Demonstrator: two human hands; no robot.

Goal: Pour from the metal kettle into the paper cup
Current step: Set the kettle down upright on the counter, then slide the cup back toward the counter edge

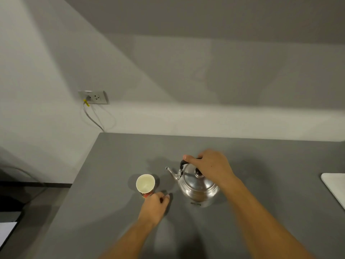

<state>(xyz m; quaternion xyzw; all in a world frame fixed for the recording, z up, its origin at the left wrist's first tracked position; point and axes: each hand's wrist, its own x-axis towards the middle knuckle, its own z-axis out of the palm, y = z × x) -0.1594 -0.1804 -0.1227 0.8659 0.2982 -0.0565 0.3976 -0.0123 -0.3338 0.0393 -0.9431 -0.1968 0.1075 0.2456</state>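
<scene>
We have our right hand [209, 165] wrapped over the black handle [183, 162] of the metal kettle [197, 186], fingers curled around the grip and the thumb stretched along its top toward the spout side. The kettle stands upright on the grey surface [261, 174], its lid on with a dark knob [197, 172] showing just under our palm, and its thin spout [170, 171] points left toward the cup. We cannot tell whether its base has lifted off the surface.

Our left hand [155, 204] sits lower and to the left, fingers loosely curled inward. It meets the lower side of the paper cup [145, 185] near the base, where a red printed pattern shows; whether the fingers truly close around the cup or only rest against it, we cannot tell. The cup stands upright with its mouth open, its pale inside in view, just beside the kettle's spout but apart from it.

Both our forearms reach in from the bottom edge. Farther out, a white flat object [334, 187] lies at the right edge of the surface, well apart from the kettle. On the wall beyond the left corner a socket plate [94, 97] holds a plug with a yellow tag, and a grey cable [93, 117] drops from it behind the surface.
</scene>
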